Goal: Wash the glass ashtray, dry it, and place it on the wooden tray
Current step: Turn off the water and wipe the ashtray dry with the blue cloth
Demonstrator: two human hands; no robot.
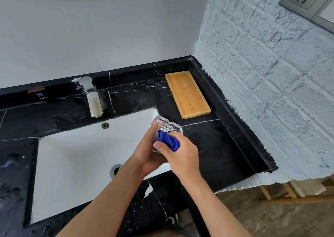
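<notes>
A clear ribbed glass ashtray [167,125] is held tilted above the right edge of the white sink [75,157]. My left hand [147,152] grips it from below and behind. My right hand [180,155] is closed on a bunched blue cloth [169,140] and presses it into the ashtray's hollow. The wooden tray [188,94] lies bare on the black counter at the back right, against the corner of the wall. Part of the ashtray is hidden behind my fingers and the cloth.
A frosted tap [91,96] stands behind the sink, with no water running. The sink has an overflow hole [105,125] and a drain [116,170]. The black marble counter [213,146] is bounded on the right by a white brick wall [262,74].
</notes>
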